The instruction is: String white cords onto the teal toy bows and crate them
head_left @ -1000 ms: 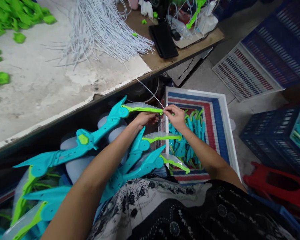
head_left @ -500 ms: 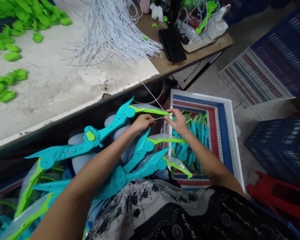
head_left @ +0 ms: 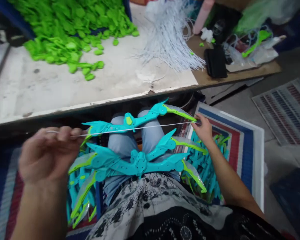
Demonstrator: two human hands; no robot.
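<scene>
A turquoise toy bow (head_left: 120, 128) with lime-green limb ends lies across my lap. My right hand (head_left: 203, 129) pinches its right tip. From that tip a white string (head_left: 150, 127) runs taut to the left, over the bow. My left hand (head_left: 52, 151), closed and raised at the left, grips the string's other end, with a short piece showing past the fingers. The bow's left tip is partly hidden behind this hand. Nearer my body rest two more turquoise bows, the front one (head_left: 150, 168) overlapping the other.
A worktable (head_left: 120, 78) stands ahead, bearing a heap of green plastic pieces (head_left: 75, 36), a bundle of white strings (head_left: 170, 43) and a black wallet-like object (head_left: 215, 63). On the right, a white-rimmed crate (head_left: 258, 160) contains turquoise parts. More bows fill a container at the left.
My left hand has moved far left from beside the right tip, drawing the string out along the bow. My right hand stays at the tip. The view has turned left.
</scene>
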